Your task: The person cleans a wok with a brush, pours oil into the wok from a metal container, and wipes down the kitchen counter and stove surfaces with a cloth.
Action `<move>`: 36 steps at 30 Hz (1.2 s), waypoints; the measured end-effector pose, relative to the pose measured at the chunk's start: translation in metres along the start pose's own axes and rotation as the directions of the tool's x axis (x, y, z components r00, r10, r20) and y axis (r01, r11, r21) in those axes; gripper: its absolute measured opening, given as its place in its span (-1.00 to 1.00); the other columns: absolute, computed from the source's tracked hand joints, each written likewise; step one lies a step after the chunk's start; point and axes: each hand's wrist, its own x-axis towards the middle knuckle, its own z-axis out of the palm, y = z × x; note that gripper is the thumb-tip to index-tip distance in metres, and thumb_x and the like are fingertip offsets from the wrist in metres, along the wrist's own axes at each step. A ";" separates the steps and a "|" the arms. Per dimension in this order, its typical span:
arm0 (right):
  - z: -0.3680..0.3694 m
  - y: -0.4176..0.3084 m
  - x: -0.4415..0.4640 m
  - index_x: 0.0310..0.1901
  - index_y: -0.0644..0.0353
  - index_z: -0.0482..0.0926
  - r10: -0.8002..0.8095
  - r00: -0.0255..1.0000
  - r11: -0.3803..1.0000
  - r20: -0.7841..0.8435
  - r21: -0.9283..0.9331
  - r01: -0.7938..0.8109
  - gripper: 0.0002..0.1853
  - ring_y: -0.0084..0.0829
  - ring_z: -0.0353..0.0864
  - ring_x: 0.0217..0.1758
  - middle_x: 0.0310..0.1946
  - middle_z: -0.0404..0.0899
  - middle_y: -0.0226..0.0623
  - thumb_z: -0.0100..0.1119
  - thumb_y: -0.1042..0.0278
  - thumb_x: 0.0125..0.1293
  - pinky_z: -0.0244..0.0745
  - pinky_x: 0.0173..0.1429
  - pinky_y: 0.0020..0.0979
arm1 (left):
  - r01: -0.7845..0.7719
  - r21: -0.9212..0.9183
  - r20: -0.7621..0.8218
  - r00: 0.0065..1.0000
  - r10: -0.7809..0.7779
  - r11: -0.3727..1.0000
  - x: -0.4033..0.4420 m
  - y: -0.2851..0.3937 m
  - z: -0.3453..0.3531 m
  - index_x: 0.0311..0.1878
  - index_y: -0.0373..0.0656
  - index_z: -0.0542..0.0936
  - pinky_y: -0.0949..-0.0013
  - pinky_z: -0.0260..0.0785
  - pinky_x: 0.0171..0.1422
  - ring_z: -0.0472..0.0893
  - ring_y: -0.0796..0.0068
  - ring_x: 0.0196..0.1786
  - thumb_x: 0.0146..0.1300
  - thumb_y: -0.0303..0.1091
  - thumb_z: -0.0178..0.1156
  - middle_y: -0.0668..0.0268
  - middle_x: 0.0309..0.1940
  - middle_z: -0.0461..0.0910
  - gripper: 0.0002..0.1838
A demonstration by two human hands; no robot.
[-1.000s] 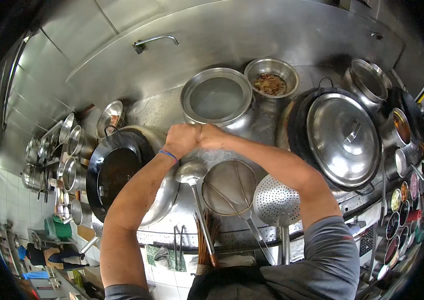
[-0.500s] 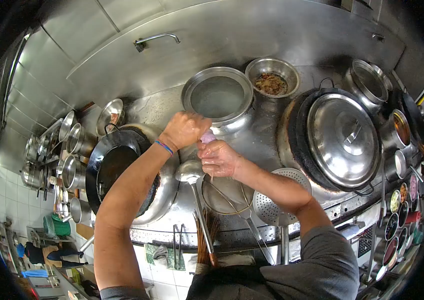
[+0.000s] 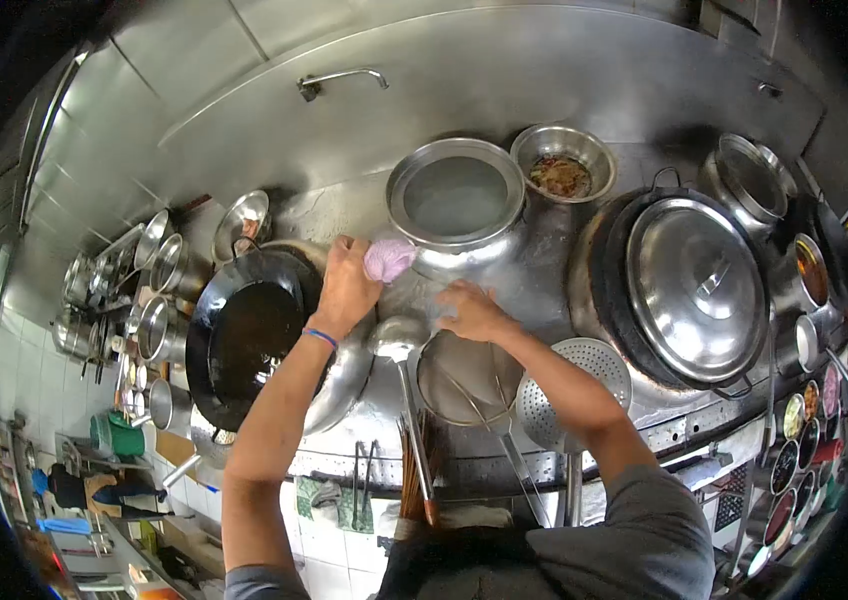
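My left hand point(image 3: 347, 285) is closed on a crumpled pink-purple cloth point(image 3: 390, 260), which bulges out beside the thumb, close to the front of a steel pot point(image 3: 504, 228) of cloudy liquid. Apart from it on the right, my right hand point(image 3: 474, 311) has loosely spread fingers and nothing visible in them. Below the hands lie a ladle point(image 3: 397, 338), a round wire-mesh strainer point(image 3: 469, 385) and a perforated skimmer point(image 3: 576, 385). To the left of my left hand sits a black wok point(image 3: 206, 345) with dark liquid in it.
A domed steel lid point(image 3: 679, 290) covers the large wok on the right. Behind stands a bowl point(image 3: 609, 160) of brownish food, and a tap point(image 3: 344, 77) juts from the back wall. Pots crowd the left side; small ingredient containers line the far right. Tongs point(image 3: 362, 485) hang at the front edge.
My hands have come apart: the left has moved left with the cloth, and the right has let go and opened. The camera view has shifted slightly.
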 end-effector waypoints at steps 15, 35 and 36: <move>0.007 -0.110 -0.049 0.01 0.28 0.53 -0.185 0.944 0.127 0.273 0.959 -0.253 -0.76 -0.53 0.53 -0.36 -0.32 0.54 -0.34 0.21 0.62 0.33 0.58 -0.13 -0.44 | 0.647 -0.660 0.352 0.716 -0.603 0.382 -0.188 0.067 -0.157 -0.20 -0.24 0.63 0.58 0.31 -0.16 0.42 0.77 -0.27 0.44 -0.24 0.21 0.56 -0.36 0.57 -0.77; 0.104 -0.392 -0.138 0.35 0.22 0.32 -0.698 0.678 0.423 0.230 0.896 0.131 -0.19 -0.32 0.43 0.31 0.20 0.47 -0.12 0.55 0.30 0.09 0.35 0.34 -0.24 | 0.643 -0.574 -0.172 0.511 -0.842 0.508 -0.425 0.139 -0.340 0.03 -0.29 0.67 0.51 0.45 -0.17 0.56 0.69 -0.28 0.44 -0.27 0.18 0.33 -0.32 0.70 -0.71; 0.121 -0.421 -0.159 0.40 0.19 0.25 -0.691 0.682 0.476 0.237 0.860 0.184 -0.04 -0.30 0.37 0.38 0.27 0.42 -0.13 0.63 0.24 -0.01 0.30 0.38 -0.20 | 0.663 -0.520 -0.193 0.523 -0.830 0.538 -0.438 0.142 -0.349 0.03 -0.29 0.67 0.51 0.45 -0.20 0.55 0.71 -0.30 0.42 -0.30 0.21 0.30 -0.33 0.70 -0.73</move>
